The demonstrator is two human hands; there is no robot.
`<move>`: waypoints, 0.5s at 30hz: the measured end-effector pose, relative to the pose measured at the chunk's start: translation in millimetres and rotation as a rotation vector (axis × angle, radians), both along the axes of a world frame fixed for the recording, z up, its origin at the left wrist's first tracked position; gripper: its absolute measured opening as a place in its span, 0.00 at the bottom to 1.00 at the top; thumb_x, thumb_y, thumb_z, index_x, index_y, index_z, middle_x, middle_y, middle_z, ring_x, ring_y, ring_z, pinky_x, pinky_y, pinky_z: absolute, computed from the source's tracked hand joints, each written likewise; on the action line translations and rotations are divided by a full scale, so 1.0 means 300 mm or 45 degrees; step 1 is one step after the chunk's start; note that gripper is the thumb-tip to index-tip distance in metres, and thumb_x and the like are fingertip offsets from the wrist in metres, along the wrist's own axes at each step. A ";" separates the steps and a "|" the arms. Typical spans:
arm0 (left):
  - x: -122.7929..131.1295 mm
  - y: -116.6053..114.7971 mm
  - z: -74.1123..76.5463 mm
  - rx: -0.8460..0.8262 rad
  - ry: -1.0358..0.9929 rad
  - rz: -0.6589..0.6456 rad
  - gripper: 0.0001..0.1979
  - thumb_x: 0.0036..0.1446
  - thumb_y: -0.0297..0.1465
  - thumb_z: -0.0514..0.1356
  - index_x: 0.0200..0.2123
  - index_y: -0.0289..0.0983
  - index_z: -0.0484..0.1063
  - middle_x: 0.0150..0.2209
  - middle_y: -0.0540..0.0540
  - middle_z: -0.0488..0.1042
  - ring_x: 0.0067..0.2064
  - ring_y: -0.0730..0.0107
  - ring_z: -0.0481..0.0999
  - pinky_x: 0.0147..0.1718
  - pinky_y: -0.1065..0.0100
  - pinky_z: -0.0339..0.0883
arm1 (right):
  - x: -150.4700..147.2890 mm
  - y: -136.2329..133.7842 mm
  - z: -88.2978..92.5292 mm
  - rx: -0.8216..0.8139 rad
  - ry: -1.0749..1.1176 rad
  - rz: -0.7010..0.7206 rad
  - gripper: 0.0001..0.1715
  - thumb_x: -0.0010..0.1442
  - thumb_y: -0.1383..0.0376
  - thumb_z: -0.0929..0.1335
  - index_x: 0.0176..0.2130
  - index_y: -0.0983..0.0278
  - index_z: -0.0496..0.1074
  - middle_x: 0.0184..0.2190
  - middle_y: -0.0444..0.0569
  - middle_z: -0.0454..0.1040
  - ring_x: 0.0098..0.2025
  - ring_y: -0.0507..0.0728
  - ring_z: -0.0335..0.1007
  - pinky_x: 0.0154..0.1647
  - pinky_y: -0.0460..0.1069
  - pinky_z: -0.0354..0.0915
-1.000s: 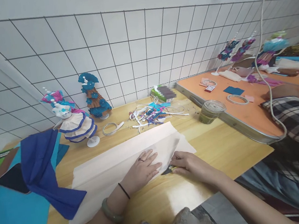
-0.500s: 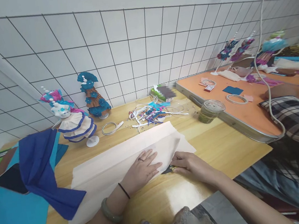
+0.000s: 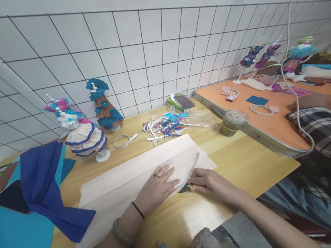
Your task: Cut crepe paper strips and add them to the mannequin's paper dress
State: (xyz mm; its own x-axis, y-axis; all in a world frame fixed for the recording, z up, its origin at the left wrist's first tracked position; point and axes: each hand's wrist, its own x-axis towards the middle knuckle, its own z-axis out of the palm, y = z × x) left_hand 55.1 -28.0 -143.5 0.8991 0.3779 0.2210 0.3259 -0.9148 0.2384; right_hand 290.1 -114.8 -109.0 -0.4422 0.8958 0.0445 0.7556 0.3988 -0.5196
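A large pale cream sheet of crepe paper lies creased and slanting across the wooden table. My left hand rests flat on it, fingers spread, pressing it down. At the sheet's near right edge, my right hand is closed around a dark pointed tool with a yellow part. The tool's tip points left, low against the table by the paper's edge. Most of the tool is hidden by my fingers, so its exact kind is unclear. Beside my right fingers, the paper's corner lifts slightly.
Paper scraps, a tape roll and a lidded tub lie beyond the sheet. Two paper-dressed figurines stand at left, near blue crepe paper and a phone. A co-worker's plaid sleeve is at right.
Both hands stay almost in place, the left still flat on the paper and the right still closed on the tool. The view shifts very slightly.
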 end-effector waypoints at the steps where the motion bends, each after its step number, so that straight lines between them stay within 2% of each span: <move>1: 0.000 -0.001 0.001 0.001 -0.006 -0.001 0.16 0.62 0.37 0.49 0.52 0.47 0.67 0.59 0.46 0.61 0.62 0.60 0.53 0.59 0.53 0.50 | -0.004 0.001 0.001 0.002 0.001 0.001 0.20 0.64 0.55 0.58 0.47 0.60 0.72 0.38 0.52 0.71 0.39 0.56 0.67 0.40 0.48 0.63; 15: 0.000 -0.001 0.009 -0.022 0.016 0.000 0.17 0.62 0.38 0.48 0.52 0.47 0.67 0.59 0.47 0.60 0.63 0.60 0.52 0.59 0.54 0.49 | -0.021 0.004 -0.011 0.044 -0.013 0.011 0.20 0.64 0.56 0.58 0.45 0.60 0.73 0.40 0.53 0.71 0.41 0.56 0.68 0.42 0.49 0.63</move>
